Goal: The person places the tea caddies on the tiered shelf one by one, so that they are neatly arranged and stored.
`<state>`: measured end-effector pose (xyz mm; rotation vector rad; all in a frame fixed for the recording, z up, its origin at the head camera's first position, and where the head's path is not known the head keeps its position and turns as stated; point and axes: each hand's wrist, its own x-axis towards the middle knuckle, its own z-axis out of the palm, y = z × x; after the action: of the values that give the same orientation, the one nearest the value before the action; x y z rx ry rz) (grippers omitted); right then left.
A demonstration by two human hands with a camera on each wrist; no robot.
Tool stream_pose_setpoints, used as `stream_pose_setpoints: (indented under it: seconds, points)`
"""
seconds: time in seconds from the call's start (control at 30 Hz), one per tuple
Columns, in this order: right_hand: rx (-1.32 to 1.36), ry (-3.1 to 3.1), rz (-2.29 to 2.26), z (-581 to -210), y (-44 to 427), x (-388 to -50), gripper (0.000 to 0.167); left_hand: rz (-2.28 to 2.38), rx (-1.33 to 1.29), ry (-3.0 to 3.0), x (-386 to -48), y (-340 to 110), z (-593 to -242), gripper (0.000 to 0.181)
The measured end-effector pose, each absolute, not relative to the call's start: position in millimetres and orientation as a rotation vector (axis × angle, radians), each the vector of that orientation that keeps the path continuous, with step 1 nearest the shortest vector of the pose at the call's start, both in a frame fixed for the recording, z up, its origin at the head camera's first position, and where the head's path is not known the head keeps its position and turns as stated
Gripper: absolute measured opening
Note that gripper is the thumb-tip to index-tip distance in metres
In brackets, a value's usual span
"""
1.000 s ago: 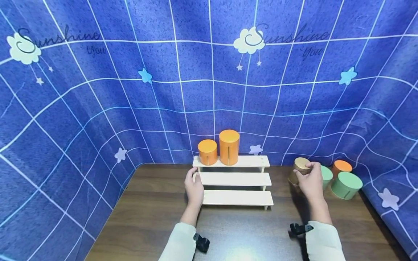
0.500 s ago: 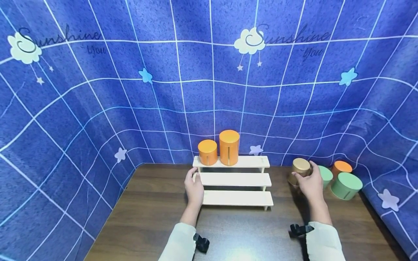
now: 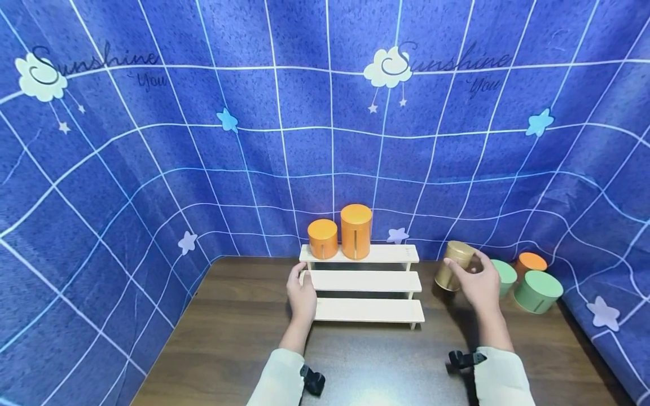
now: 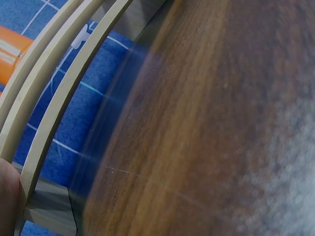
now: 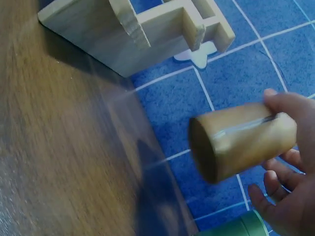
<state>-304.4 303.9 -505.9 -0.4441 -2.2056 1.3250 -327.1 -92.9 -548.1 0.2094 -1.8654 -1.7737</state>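
Note:
A gold cylindrical canister (image 3: 451, 270) is pinched near its top by my right hand (image 3: 480, 286). The canister leans, and the right wrist view shows its dark base (image 5: 203, 151) raised off the table. My left hand (image 3: 302, 294) grips the left end of a pale wooden three-tier shelf rack (image 3: 365, 280); in the left wrist view only one fingertip (image 4: 9, 189) shows, against the edge of a board. Two orange canisters, a short one (image 3: 323, 239) and a taller one (image 3: 356, 232), stand upright side by side on the top tier's left half.
Right of my right hand, at the table's back right, stand two green canisters, one partly hidden (image 3: 505, 275) and one wider (image 3: 538, 292), with an orange canister (image 3: 531, 264) behind. A blue gridded curtain (image 3: 284, 141) encloses the back and sides of the brown wooden table (image 3: 233, 327).
The gold canister has come up from the table, tilted, and shifted slightly left in my right hand. My left hand, the rack and the other canisters have stayed put.

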Motion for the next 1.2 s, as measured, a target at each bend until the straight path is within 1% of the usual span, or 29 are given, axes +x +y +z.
stream_pose_setpoints:
  seconds: [0.13, 0.37, 0.53, 0.77, 1.2]
  points:
    - [-0.444, -2.147, 1.364, -502, 297, -304, 0.074, -1.790, 0.217, -1.865, -326, -93, -548, 0.032]
    - [-0.370, -2.081, 1.430, -504, 290, -308, 0.064, -1.776, 0.224, -1.871, -325, -93, -548, 0.031]
    - [-0.351, -2.084, 1.484, -501, 285, -305, 0.060, -1.773, 0.225, -1.868, -324, -92, -551, 0.032]
    - [-0.301, -2.053, 1.592, -497, 282, -305, 0.060, -1.771, 0.212, -1.867, -327, -93, -552, 0.031]
    - [-0.164, -2.093, 1.486, -486, 269, -300, 0.057, -1.778, 0.222, -1.870, -327, -93, -549, 0.031]
